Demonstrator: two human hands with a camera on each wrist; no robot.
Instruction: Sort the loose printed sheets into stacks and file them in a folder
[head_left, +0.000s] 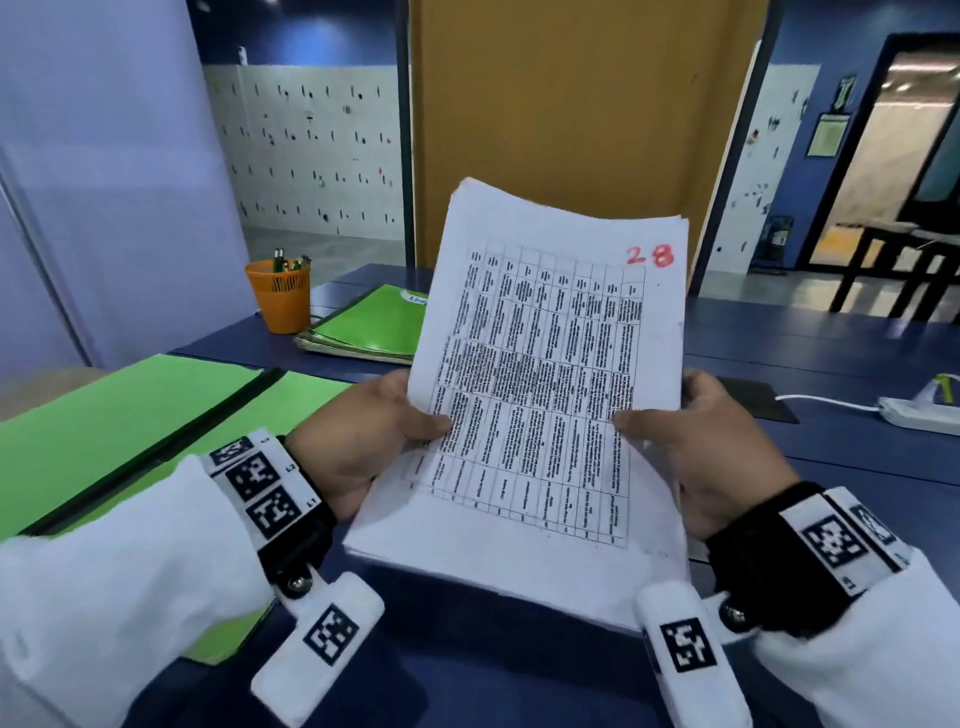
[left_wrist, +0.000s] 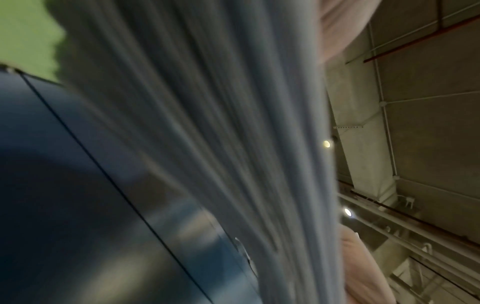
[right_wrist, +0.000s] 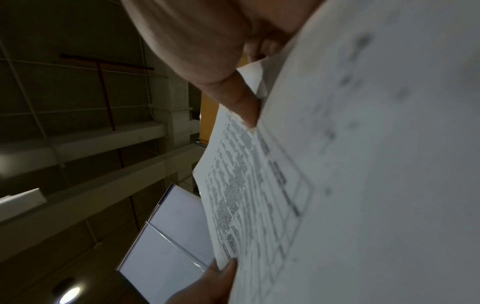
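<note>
While the stack of printed sheets (head_left: 545, 395) stood tilted above the blue desk (head_left: 810, 338), the left hand (head_left: 363, 441) gripped its left edge, thumb curled over the top page. The right hand (head_left: 711, 452) clamped the right edge the same way, thumb on the printed table. The top page bore a red "28" at its corner. An open green folder (head_left: 119, 415) lay left of the hands. Further back, an orange cup (head_left: 279, 299) held pens, just beside a pile of green folders (head_left: 369, 325).
</note>
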